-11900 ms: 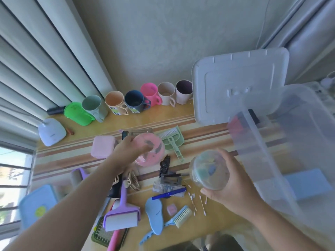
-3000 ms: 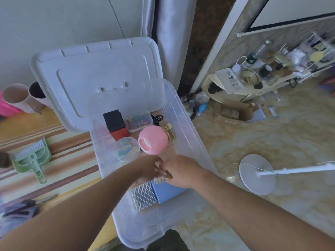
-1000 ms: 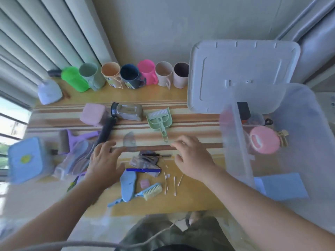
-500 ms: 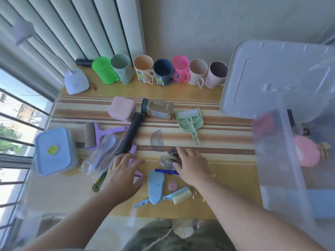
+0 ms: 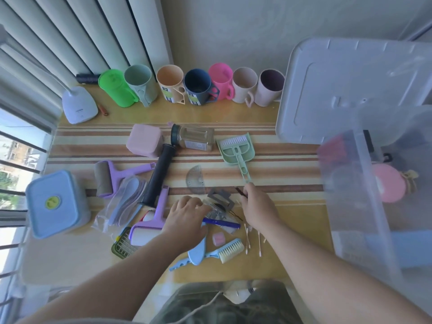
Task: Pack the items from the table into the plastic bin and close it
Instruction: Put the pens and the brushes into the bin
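- The left hand (image 5: 187,216) is lying palm-down on the bench (image 5: 292,220), fingers relaxed and reaching onto the small clutter beside a blue pen (image 5: 221,222).
- The right hand (image 5: 258,206) is hovering knuckles-up, its grip pinching a thin dark pin (image 5: 240,191).
- The plastic bin (image 5: 364,195) is standing open at right, its lid (image 5: 350,90) leaning behind.

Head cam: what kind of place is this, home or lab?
Most likely a home, a table by a window. A row of coloured plastic mugs lines the wall, vertical blinds hang beside a barred window, and household bits such as a lint roller lie on the striped tablecloth.
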### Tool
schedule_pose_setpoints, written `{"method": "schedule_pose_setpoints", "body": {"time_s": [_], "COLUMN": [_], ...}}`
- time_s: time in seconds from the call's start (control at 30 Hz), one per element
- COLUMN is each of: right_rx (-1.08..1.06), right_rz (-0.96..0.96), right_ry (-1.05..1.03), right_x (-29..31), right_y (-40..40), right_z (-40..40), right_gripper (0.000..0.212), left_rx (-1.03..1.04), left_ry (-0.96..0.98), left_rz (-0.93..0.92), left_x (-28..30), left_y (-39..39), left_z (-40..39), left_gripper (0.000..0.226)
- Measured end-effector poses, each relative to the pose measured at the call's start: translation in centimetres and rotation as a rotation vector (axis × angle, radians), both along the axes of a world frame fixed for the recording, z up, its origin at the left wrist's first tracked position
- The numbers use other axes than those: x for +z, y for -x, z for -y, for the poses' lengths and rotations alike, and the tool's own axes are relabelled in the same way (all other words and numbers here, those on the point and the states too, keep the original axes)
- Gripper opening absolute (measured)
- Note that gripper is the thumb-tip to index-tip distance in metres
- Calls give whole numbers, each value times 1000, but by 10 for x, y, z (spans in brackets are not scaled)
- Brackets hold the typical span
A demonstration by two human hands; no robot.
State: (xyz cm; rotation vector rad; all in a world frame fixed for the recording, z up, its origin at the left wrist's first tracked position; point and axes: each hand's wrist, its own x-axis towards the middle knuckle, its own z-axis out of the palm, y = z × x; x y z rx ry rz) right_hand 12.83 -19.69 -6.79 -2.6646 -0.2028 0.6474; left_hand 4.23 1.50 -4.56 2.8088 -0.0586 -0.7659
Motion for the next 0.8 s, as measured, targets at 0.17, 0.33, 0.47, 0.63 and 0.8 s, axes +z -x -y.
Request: {"method": "schedule_pose_setpoints", "body": {"time_s": [0.17, 0.33, 0.47, 0.63, 0.8], "right_rx": [-17, -47, -377, -956, -781], "right_rz": [-64, -156, -284, -768, -937], "right_ry": [-97, -213, -415, -1027, -1171], "right_x": [8, 11, 19, 40, 56], "right_y": [4, 12, 13, 9, 15], "right_z": [12, 17, 17, 12, 2], "right_gripper": [6, 14, 19, 24, 35], "left_rx": [-39, -138, -28, 725, 786], "left_ry": [-64, -155, -50, 763, 946], "left_rz": [-30, -52, -43, -234, -252], "left_x": [-5, -6, -3, 30, 57], "left_y": [-4, -14, -21, -31, -32], "left_z": [22, 26, 21, 28, 41], "left_gripper": [40, 26, 19, 8, 16]}}
